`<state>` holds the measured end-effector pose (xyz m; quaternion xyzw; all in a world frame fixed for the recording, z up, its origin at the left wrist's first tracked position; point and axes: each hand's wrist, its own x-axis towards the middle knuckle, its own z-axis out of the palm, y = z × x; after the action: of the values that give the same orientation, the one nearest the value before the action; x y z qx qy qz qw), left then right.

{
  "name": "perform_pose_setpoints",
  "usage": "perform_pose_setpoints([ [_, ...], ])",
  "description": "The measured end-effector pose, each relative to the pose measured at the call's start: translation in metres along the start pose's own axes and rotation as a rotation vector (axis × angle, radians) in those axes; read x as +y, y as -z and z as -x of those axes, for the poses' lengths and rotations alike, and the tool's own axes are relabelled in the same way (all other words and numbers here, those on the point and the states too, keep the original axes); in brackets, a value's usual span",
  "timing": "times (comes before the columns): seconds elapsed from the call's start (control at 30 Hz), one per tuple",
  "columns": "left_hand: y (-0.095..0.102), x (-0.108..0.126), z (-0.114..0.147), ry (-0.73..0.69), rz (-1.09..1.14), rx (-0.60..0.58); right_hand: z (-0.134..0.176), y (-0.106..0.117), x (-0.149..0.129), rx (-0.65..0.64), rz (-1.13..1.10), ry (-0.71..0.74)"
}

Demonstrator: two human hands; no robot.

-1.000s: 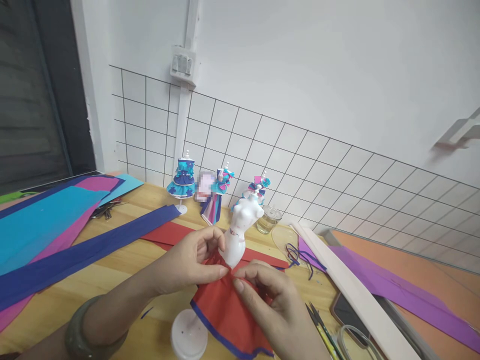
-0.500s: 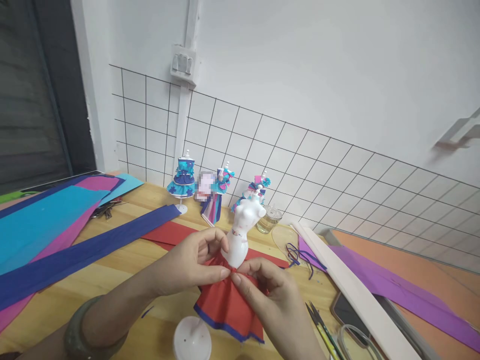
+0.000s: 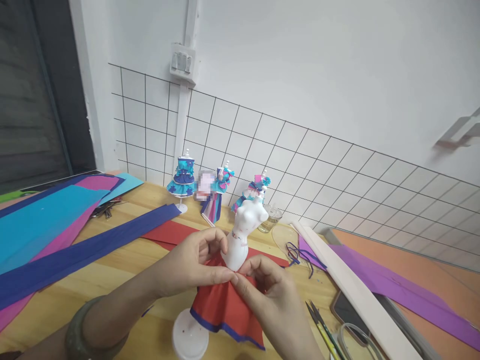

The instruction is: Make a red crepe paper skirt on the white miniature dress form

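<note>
The left hand [image 3: 187, 262] pinches the gathered top edge of a red skirt [image 3: 227, 305] between thumb and curled fingers. The right hand [image 3: 275, 295] pinches the same edge from the other side, its thumb tip beside the left one; whether the two thumbs touch is hard to tell. The skirt, hemmed in blue, hangs around a small white mannequin [image 3: 245, 225] just below its hips. The mannequin leans, head to the right, its round base [image 3: 190, 335] low and to the left of its torso. Whether the base rests on the wooden table [image 3: 150, 335] cannot be told.

Left of the mannequin lie a long dark-blue strip [image 3: 90, 252] and bright blue sheets [image 3: 48, 215]; red paper [image 3: 168, 232] passes behind it. Beyond it stand three small dressed figures [image 3: 184, 175] and a clear glass [image 3: 272, 220]. To its right are a pale strip [image 3: 352, 290], a purple sheet [image 3: 405, 295] and slim pointed tools [image 3: 323, 330]. Farther behind the mannequin, a black wire grid [image 3: 262, 114] fronts a white wall [image 3: 318, 65].
</note>
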<state>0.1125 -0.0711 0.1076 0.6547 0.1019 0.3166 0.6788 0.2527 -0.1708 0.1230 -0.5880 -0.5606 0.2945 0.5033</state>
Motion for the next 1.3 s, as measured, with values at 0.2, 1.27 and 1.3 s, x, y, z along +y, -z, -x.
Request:
perform_pose_setpoints([
  [0.2,0.0,-0.005,0.0,0.015,-0.01,0.052,-0.002,-0.002,0.006,-0.016,0.031,0.008],
  [1.27,0.008,0.013,-0.006,0.09,0.078,0.132,0.009,-0.024,0.011,0.172,0.591,0.998],
  [1.3,0.01,0.013,-0.005,0.085,0.094,0.095,0.008,-0.019,0.012,0.166,0.488,0.914],
])
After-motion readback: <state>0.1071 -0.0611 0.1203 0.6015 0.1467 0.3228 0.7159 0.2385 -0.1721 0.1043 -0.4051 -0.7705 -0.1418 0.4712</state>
